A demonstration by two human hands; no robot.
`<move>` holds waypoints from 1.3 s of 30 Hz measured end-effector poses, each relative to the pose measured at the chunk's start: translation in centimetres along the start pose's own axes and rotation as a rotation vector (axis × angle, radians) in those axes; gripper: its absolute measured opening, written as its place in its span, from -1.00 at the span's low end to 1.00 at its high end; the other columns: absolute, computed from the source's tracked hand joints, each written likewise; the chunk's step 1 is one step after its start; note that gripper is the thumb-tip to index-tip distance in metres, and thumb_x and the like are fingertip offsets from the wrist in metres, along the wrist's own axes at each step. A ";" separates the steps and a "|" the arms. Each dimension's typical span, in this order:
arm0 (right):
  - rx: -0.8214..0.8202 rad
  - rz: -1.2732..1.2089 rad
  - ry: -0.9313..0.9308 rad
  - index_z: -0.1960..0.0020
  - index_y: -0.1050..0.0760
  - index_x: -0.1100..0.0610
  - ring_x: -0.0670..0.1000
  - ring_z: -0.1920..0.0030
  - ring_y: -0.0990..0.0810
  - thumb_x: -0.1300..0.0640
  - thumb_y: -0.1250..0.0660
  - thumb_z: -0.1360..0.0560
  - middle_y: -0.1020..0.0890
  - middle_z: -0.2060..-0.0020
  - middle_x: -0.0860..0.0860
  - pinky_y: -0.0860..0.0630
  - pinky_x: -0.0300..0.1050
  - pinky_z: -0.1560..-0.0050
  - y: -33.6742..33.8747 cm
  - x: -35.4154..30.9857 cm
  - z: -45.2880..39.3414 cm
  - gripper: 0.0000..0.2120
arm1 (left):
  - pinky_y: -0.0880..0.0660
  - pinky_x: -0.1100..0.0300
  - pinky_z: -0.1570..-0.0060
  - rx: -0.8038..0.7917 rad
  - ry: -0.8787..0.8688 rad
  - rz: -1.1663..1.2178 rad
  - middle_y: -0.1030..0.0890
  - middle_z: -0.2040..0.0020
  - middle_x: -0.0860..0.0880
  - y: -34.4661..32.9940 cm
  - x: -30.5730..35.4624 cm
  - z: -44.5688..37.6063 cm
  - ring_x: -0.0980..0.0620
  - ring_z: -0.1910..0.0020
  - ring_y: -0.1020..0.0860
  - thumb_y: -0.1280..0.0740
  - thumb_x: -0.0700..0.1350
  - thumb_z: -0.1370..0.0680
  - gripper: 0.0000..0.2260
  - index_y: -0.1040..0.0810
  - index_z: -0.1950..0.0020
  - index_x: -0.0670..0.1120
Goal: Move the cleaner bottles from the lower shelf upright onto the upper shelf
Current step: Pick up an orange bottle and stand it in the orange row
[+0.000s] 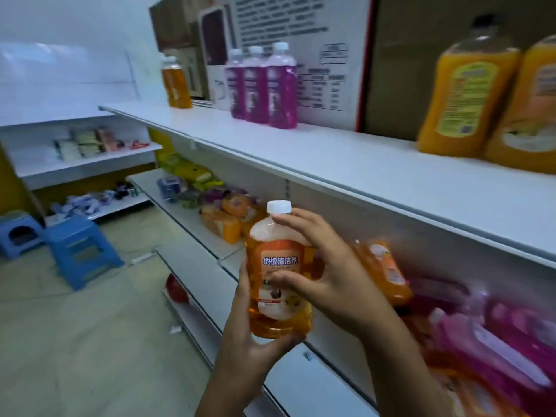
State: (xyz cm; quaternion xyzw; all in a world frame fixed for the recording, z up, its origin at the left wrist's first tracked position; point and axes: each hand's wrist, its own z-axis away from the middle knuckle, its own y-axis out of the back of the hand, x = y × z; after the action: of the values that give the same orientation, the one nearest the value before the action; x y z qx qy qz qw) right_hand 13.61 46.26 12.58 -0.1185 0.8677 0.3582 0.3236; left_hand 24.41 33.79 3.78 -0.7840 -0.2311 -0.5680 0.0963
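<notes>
Lifting orange cleaner bottle (278, 275) toward upper shelf (376, 170).
Cupped below by left hand (255, 335), steadied upright by right hand (325, 266), fingers curled around it.

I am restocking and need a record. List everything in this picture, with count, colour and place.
Held cleaner bottle: one, orange liquid, white cap, upright in both hands below the upper shelf.
Purple bottles: three, white caps, upright on upper shelf.
Small orange bottle: at least one, upright, far end of upper shelf.
Large orange bottles: two, upright, upper shelf right.
Lying orange bottle: one, on lower shelf.
Pink packs: several, blurred, lower shelf right.
Blue plastic stools: two, on floor left.
Left hand: grips the bottle's base.
Right hand: grips its side.
</notes>
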 end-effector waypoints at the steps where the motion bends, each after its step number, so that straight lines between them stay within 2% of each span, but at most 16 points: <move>1: -0.017 -0.012 0.015 -0.39 -0.21 -0.45 -0.35 -0.40 -0.24 -0.01 -0.46 -0.49 -0.19 -0.34 -0.52 -0.49 -0.26 -0.29 -0.8 -0.3 -1.5 -0.34 | -0.54 -0.02 -0.25 0.020 0.002 0.001 -0.41 -0.39 0.32 1.5 -0.1 -0.5 0.18 -0.34 -0.48 -0.62 0.22 -0.24 -0.02 -0.06 -0.47 0.49; 4: -0.067 -0.052 0.068 -0.39 -0.22 -0.45 -0.33 -0.39 -0.28 -0.01 -0.46 -0.49 -0.24 -0.35 -0.46 -0.53 -0.27 -0.24 -3.5 -1.0 -5.3 -0.36 | -0.54 -0.02 -0.25 0.070 0.000 0.005 -0.41 -0.39 0.30 5.7 -0.3 -1.7 0.15 -0.35 -0.47 -0.62 0.22 -0.21 -0.02 -0.08 -0.44 0.53; 6: -0.078 -0.075 0.096 -0.41 -0.25 -0.39 -0.27 -0.40 -0.31 0.01 -0.45 -0.49 -0.26 -0.37 -0.42 -0.56 -0.21 -0.22 -5.7 -1.5 -7.4 -0.37 | -0.56 0.09 -0.20 0.102 -0.017 -0.007 -0.41 -0.38 0.33 8.4 -0.5 -2.5 0.18 -0.34 -0.48 -0.62 0.23 -0.21 -0.04 -0.08 -0.42 0.55; 7: -0.075 -0.085 0.105 -0.42 -0.26 -0.36 -0.23 -0.41 -0.33 0.02 -0.45 -0.50 -0.28 -0.38 -0.39 -0.57 -0.16 -0.22 -6.8 -1.8 -8.3 -0.38 | -0.57 0.15 -0.17 0.119 -0.024 -0.014 -0.41 -0.37 0.35 9.6 -0.5 -2.9 0.20 -0.33 -0.48 -0.61 0.24 -0.21 -0.04 -0.07 -0.41 0.56; 9: -0.066 -0.091 0.118 -0.43 -0.26 -0.34 -0.18 -0.42 -0.35 0.05 -0.43 -0.51 -0.28 -0.40 -0.36 -0.58 -0.12 -0.22 -8.7 -2.3 -10.1 -0.39 | -0.56 0.16 -0.18 0.154 -0.025 -0.036 -0.40 -0.37 0.36 12.0 -0.5 -3.8 0.22 -0.33 -0.47 -0.60 0.25 -0.20 -0.04 -0.05 -0.39 0.59; 13: -0.035 -0.092 0.171 -0.45 -0.25 -0.31 -0.17 -0.40 -0.37 0.08 -0.42 -0.53 -0.30 -0.42 -0.30 -0.57 -0.14 -0.22 -11.4 -3.3 -14.0 -0.39 | -0.56 0.20 -0.17 0.177 -0.043 -0.093 -0.41 -0.33 0.40 16.5 -0.2 -6.2 0.28 -0.31 -0.47 -0.58 0.26 -0.20 -0.05 -0.02 -0.36 0.62; 19: -0.042 -0.099 0.173 -0.45 -0.25 -0.28 -0.15 -0.39 -0.38 0.06 -0.41 -0.54 -0.31 -0.42 -0.29 -0.58 -0.05 -0.22 -14.2 -3.0 -18.7 -0.41 | -0.56 0.21 -0.16 0.210 -0.060 -0.116 -0.42 -0.34 0.38 20.3 -0.9 -9.5 0.26 -0.30 -0.48 -0.57 0.28 -0.19 -0.05 -0.01 -0.35 0.63; 22: -0.055 -0.108 0.160 -0.47 -0.27 -0.22 -0.09 -0.39 -0.40 0.04 -0.40 -0.55 -0.32 -0.42 -0.24 -0.59 0.01 -0.22 -15.4 -2.3 -21.2 -0.43 | -0.55 0.39 -0.03 0.222 -0.072 -0.093 -0.42 -0.29 0.42 21.9 -1.8 -11.5 0.33 -0.26 -0.48 -0.58 0.25 -0.20 -0.05 -0.02 -0.34 0.64; 25: -0.080 -0.121 0.174 -0.49 -0.27 -0.20 -0.10 -0.39 -0.41 0.04 -0.39 -0.55 -0.33 -0.42 -0.22 -0.58 -0.02 -0.22 -16.8 -1.3 -24.1 -0.43 | -0.52 0.44 -0.04 0.229 -0.090 -0.058 -0.44 -0.30 0.41 23.5 -2.8 -13.8 0.31 -0.26 -0.50 -0.59 0.24 -0.20 -0.04 -0.04 -0.38 0.61; 31: -0.089 -0.122 0.217 -0.51 -0.25 -0.17 -0.14 -0.37 -0.41 0.07 -0.37 -0.57 -0.34 -0.42 -0.19 -0.57 -0.05 -0.22 -20.0 0.4 -32.3 -0.43 | -0.52 0.43 -0.02 0.233 -0.167 -0.064 -0.49 -0.31 0.33 28.6 -4.6 -20.5 0.26 -0.24 -0.54 -0.60 0.12 -0.28 -0.05 -0.08 -0.47 0.48; 39: -0.038 -0.095 0.266 -0.53 -0.21 -0.14 -0.13 -0.43 -0.34 0.08 -0.34 -0.59 -0.28 -0.47 -0.16 -0.52 -0.01 -0.31 -24.3 3.6 -45.0 -0.43 | -0.55 0.24 -0.15 0.223 -0.217 -0.097 -0.49 -0.35 0.24 36.1 -6.7 -32.5 0.14 -0.30 -0.54 -0.60 0.08 -0.31 -0.03 -0.06 -0.53 0.37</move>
State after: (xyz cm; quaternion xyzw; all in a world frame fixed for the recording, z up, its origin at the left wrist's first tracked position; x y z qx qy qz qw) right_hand 0.04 -2.40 21.05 -0.2122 0.8893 0.3401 0.2202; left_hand 12.26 -12.93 12.45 -0.8132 -0.3392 -0.4547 0.1298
